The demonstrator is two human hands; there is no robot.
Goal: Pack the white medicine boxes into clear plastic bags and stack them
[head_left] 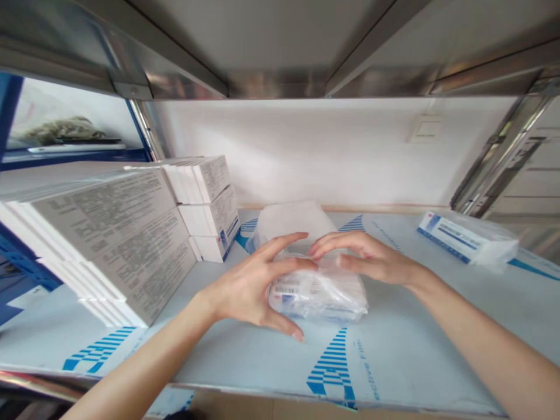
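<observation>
In the middle of the shelf lies a plastic-wrapped pack of white and blue boxes (319, 297), its clear film crinkled and shiny. My left hand (258, 277) is at the pack's left side, fingers stretched over its top and the thumb spread out in front. From the right, my right hand (367, 254) reaches over the same pack, fingers curved at the film and thumb held apart from them. Whether its fingertips pinch any film I cannot tell. Just behind the hands sits another white wrapped pack (295, 219), partly hidden by them.
On the left stand stacked white printed boxes (114, 233), with a smaller stack (207, 204) behind them. A wrapped box pack (468, 239) lies at the right. Low overhead runs a metal shelf (280, 46); a metal post (503, 157) rises at the right.
</observation>
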